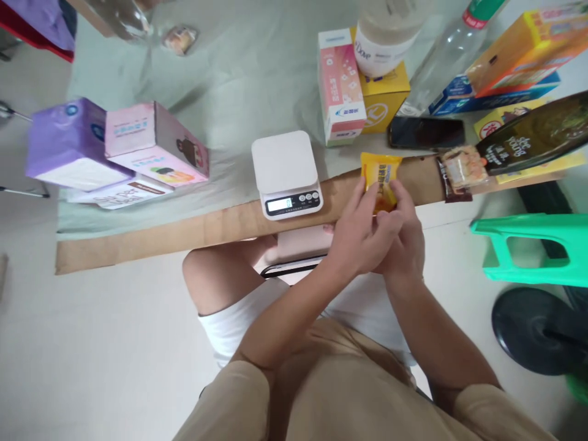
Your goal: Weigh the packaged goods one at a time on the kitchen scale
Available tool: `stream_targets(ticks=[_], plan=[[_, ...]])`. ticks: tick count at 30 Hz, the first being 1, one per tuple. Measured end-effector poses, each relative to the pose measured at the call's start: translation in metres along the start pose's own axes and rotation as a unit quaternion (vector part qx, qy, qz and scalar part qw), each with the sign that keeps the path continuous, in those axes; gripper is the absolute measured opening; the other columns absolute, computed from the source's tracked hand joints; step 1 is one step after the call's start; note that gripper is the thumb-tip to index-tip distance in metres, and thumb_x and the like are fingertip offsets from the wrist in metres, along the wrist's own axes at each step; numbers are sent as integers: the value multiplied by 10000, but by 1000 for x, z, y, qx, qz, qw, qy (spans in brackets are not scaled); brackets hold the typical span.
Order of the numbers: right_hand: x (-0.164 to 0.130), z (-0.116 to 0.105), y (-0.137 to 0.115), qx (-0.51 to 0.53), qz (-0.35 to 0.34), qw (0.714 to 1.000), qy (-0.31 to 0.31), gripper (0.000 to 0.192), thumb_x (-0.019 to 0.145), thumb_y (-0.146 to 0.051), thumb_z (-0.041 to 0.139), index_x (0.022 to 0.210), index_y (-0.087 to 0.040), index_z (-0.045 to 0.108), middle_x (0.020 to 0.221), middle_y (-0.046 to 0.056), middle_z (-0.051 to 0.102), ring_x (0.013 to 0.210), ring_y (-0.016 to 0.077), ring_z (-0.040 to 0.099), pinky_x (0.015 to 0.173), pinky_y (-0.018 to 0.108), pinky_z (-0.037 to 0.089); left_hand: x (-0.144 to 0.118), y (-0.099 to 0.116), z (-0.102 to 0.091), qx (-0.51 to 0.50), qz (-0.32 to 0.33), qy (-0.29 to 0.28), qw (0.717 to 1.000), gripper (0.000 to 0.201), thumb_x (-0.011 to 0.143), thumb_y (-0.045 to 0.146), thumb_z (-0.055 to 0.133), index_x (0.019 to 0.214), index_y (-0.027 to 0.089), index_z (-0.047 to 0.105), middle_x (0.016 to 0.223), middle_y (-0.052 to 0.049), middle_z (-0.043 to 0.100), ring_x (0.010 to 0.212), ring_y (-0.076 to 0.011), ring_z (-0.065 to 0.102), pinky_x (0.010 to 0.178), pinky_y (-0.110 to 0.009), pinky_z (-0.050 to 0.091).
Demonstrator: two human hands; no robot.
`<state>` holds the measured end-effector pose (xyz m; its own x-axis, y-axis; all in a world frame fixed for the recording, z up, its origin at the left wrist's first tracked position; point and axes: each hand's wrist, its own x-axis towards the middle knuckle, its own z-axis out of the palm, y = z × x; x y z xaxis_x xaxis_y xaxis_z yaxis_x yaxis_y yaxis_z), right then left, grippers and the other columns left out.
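Both of my hands are closed on a small yellow packet (381, 168) with dark printing, held at the table's front edge. My left hand (365, 229) grips it from the left side, and my right hand (407, 233) has it from the right; the packet's lower part is hidden by my fingers. To the left of my hands sits a white kitchen scale (285, 165) with nothing on its platform. Its lit display appears to read 0.
Left stand a purple pack (68, 147) and a pink box (133, 138). On the right are a pink carton (340, 86), a Dove bottle (386, 43), a phone (427, 132), a dark green bottle (537, 135) and wrapped snacks (463, 166). A green stool (537, 275) is beside the table.
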<state>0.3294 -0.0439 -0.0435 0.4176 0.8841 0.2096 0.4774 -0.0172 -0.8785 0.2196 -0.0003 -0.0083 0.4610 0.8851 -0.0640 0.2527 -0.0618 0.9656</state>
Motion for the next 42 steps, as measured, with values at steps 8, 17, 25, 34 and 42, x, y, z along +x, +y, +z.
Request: stream_targets(ticks=[8, 17, 25, 34, 42], plan=[[12, 91, -52, 22, -156, 983, -93, 635, 1027, -521, 492, 1569, -192, 524, 1612, 182, 583, 1535, 336, 556, 1285, 602, 478, -35, -13, -97, 15, -30, 128, 991, 758, 1013, 697, 395, 1600, 224, 471, 1802, -117, 325, 1730, -268, 216, 1409, -472, 293], [60, 132, -54, -30, -142, 978, -150, 551, 1026, -422, 486, 1537, -224, 535, 1624, 130, 580, 1547, 299, 542, 1311, 563, 457, 11, -21, -134, 55, -70, 143, 986, 718, 1000, 757, 456, 1504, 256, 560, 1696, -97, 485, 1647, -360, 393, 1373, -560, 336], [52, 101, -37, -6, -216, 973, -81, 410, 1008, -430, 519, 1368, -285, 649, 1468, 97, 678, 1404, 292, 636, 1202, 565, 526, -8, -56, -172, 44, 66, 266, 961, 551, 1006, 730, 485, 1274, 277, 649, 1366, -93, 711, 1333, -250, 663, 1127, -385, 538], [53, 89, 15, 238, 20, 970, 47, 355, 908, -520, 459, 928, -226, 658, 797, 11, 619, 711, 140, 599, 671, 302, 498, -8, -112, -205, -18, 31, 367, 930, 534, 915, 282, 591, 580, 191, 185, 558, 46, 147, 539, -72, 140, 550, -314, 124], [61, 94, 8, 276, 58, 957, 62, 317, 882, -526, 486, 821, -238, 606, 709, -11, 576, 636, 132, 544, 610, 281, 443, 8, -105, -195, 82, -3, 332, 940, 516, 868, 124, 596, 581, 193, 173, 595, 45, 145, 572, -75, 160, 586, -314, 166]])
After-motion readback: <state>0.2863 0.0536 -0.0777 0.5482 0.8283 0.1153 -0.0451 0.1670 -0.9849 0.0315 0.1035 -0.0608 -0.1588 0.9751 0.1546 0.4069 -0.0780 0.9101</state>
